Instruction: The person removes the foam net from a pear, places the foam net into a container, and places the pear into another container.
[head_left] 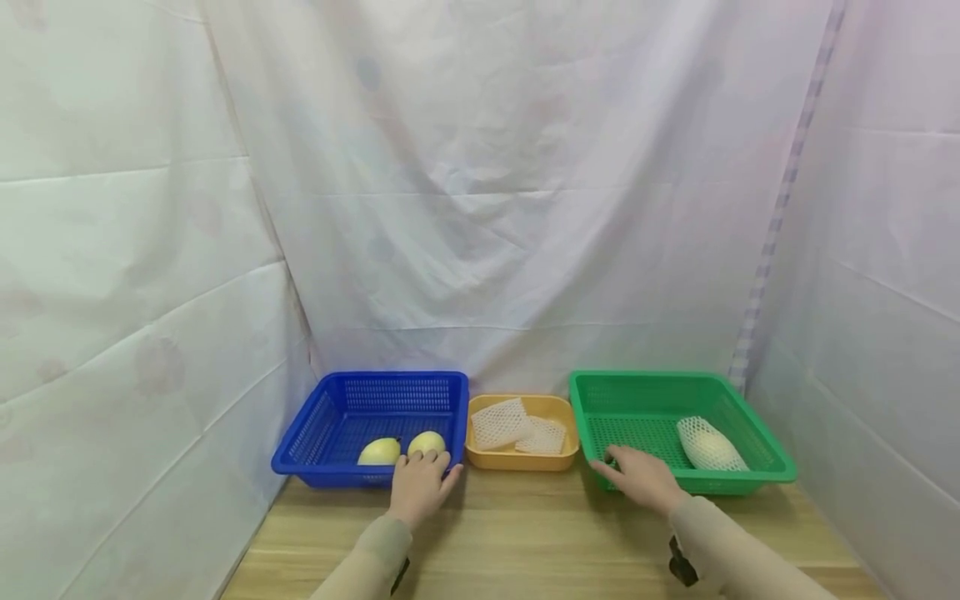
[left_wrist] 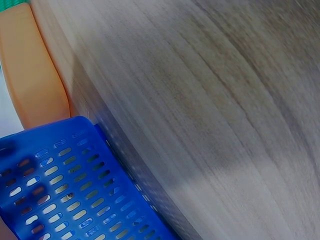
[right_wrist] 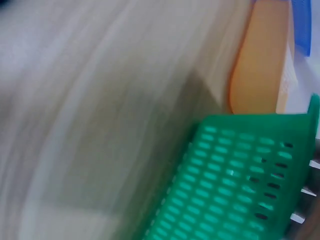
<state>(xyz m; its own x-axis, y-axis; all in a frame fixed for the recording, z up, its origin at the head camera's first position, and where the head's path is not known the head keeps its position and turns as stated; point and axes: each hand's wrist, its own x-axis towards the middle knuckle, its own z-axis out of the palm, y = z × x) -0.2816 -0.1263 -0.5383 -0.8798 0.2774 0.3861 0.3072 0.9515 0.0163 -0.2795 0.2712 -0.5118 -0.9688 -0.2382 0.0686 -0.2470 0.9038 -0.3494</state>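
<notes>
In the head view, my left hand (head_left: 422, 483) reaches over the near rim of the blue basket (head_left: 375, 477). Its fingertips lie at the lower edge of a yellow pear (head_left: 427, 442); whether they touch it cannot be told. Another yellow pear (head_left: 379, 452) sits to the left in that basket. At the near-left corner of the green basket (head_left: 720, 482) is my right hand (head_left: 643, 477), fingers loosely extended over the rim and holding nothing visible. A pear in a white foam net (head_left: 709, 446) lies on the green basket's right side.
Between the two baskets stands a small orange tray (head_left: 521, 461) holding white foam nets (head_left: 500, 423). All three containers are on a wooden table (head_left: 517, 533). A white curtain (head_left: 480, 208) hangs behind them, with more white cloth at both sides.
</notes>
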